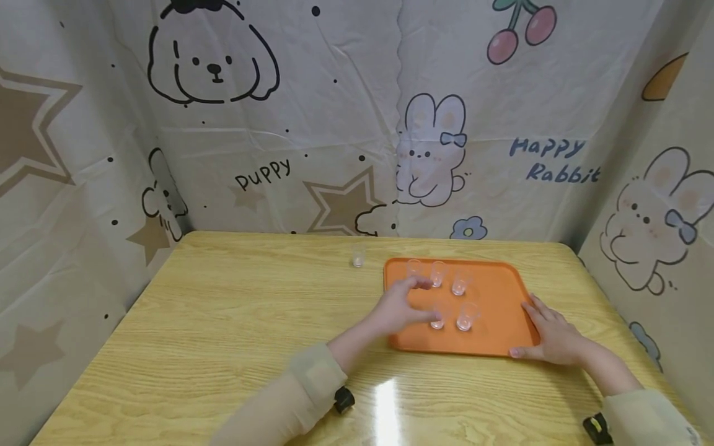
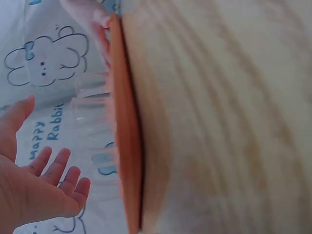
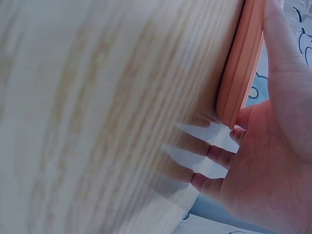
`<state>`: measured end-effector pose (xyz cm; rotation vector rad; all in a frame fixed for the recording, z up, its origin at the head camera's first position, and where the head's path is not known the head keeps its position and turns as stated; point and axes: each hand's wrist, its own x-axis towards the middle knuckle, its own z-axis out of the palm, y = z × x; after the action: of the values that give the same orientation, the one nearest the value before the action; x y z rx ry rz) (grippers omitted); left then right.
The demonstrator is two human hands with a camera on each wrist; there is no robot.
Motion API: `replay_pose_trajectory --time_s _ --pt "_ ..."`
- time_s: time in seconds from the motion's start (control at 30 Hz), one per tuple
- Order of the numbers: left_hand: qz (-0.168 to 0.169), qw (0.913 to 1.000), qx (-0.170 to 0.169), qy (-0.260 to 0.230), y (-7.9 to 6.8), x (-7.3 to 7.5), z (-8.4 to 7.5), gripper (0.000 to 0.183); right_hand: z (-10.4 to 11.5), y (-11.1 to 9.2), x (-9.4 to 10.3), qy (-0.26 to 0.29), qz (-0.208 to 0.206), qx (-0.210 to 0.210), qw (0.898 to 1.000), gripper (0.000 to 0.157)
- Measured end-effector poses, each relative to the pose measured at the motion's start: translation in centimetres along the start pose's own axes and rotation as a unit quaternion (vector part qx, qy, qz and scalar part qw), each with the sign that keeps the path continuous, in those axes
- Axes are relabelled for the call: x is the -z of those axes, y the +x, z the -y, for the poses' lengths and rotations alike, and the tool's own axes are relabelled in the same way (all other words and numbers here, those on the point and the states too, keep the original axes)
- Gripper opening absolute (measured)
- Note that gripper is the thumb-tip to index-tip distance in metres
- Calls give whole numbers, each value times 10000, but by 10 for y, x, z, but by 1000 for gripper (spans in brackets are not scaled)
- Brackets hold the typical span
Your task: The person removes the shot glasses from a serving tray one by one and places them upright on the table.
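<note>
Over the left part of the tray, the left hand (image 1: 398, 308) hangs with its thumb and fingers spread apart, holding nothing. At the tray's other end, the right hand (image 1: 560, 341) touches the near right corner, with its thumb by the front edge and its fingers along the side; it does not look clamped on it. The orange tray (image 1: 496, 310) lies flat on the wooden table (image 1: 223, 310). Five small clear cups (image 1: 465, 321) stand on it, three behind and two in front (the back left one is hard to spot). A lone cup (image 1: 358, 260), clear too, stands on the table just left of the tray's back left corner. Behind hangs a cloth (image 1: 334, 124) with a puppy and a rabbit.

To do this well, I think the right hand should press gently so the tray does not slide. The left hand should go slowly, as a small bump could tip a cup.

The left wrist view shows the inside of the left hand, with no cup in it, which the head view hides. Only the head view shows the lone cup.
</note>
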<state>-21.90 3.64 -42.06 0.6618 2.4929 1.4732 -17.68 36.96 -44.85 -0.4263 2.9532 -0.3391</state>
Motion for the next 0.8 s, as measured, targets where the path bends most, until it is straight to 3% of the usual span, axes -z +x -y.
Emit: replay_pose_trajectory --time_s 0.2,0.5,0.8 --pt "164 9997 86 174 7 -12 7 57 -1 0 -1 -27 -25 0 10000 105" --pt "485 9978 353 299 18 -22 4 48 1 -1 1 36 24 -7 10000 104" --pt "441 9954 466 709 19 -28 -1 33 1 0 1 29 12 -8 10000 104"
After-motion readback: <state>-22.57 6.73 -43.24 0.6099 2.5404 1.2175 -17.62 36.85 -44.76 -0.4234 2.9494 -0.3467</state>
